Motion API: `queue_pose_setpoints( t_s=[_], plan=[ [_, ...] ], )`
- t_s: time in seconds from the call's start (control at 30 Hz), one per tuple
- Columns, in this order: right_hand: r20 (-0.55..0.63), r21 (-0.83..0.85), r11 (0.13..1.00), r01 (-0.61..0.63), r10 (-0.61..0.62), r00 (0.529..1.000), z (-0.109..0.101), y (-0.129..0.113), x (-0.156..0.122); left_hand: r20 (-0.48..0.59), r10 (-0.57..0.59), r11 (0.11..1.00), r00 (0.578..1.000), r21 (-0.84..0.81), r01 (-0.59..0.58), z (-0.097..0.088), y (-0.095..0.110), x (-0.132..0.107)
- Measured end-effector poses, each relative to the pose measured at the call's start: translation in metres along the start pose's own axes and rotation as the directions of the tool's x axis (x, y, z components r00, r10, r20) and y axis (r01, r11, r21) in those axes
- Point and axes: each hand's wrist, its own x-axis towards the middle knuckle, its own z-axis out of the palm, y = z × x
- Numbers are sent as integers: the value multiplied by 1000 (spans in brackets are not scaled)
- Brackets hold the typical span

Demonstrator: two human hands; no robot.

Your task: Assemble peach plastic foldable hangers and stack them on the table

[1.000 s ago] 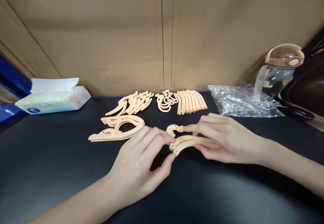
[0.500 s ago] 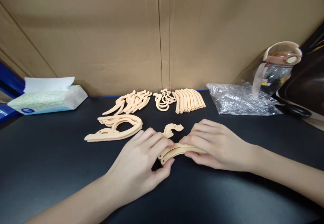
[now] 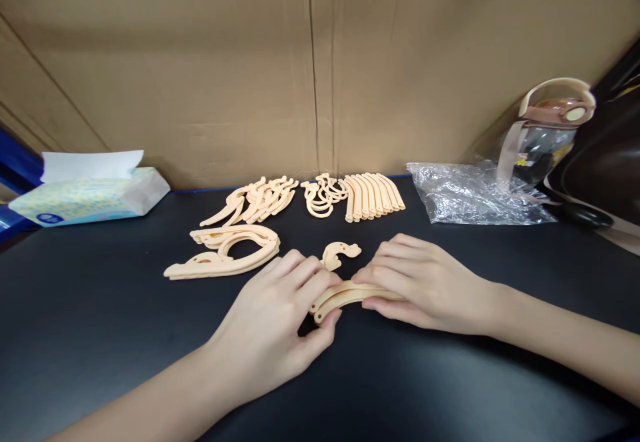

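My left hand (image 3: 285, 312) and my right hand (image 3: 425, 285) hold a pair of beige curved hanger arms (image 3: 350, 295) low over the black table. The arms lie one against the other, with small holes at their left ends. My left fingers and thumb close around that left end; my right fingers and thumb pinch the right part, which they hide. Just behind the arms lies a single hanger hook (image 3: 340, 252), its lower end partly covered by my left fingers. Folded hangers (image 3: 225, 269) are stacked to the left of my left hand.
At the back lie a heap of curved hanger pieces (image 3: 265, 199), several hooks (image 3: 323, 199) and a row of hanger arms (image 3: 373, 197). A tissue pack (image 3: 95, 195) stands at left. A clear plastic bag (image 3: 470, 195) and a drink bottle (image 3: 547, 135) are at right, before a cardboard wall (image 3: 210, 82).
The whole view has shifted very slightly. Both hands keep their hold on the hanger arms, and nothing else has visibly moved.
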Motion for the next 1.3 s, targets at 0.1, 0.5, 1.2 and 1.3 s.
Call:
queue_pose_setpoints(
  t_s=[0.1,0.5,1.2,1.3],
  plan=[
    [-18,3,1000,3,-3,1000,1,0,0,-11,2,1000,1000,-1,-2,0,0,0],
    [-1,3,1000,-9,9,1000,2,0,0,13,-5,1000,1000,-2,5,-2,1,-1],
    [-6,-245,884,-399,410,912,1,89,68,-22,3,1000,1000,-25,-4,-4,-1,-6],
    [18,-278,853,-442,465,885,14,102,82,-26,4,1000,1000,-19,-4,-5,-1,-7]
  ],
)
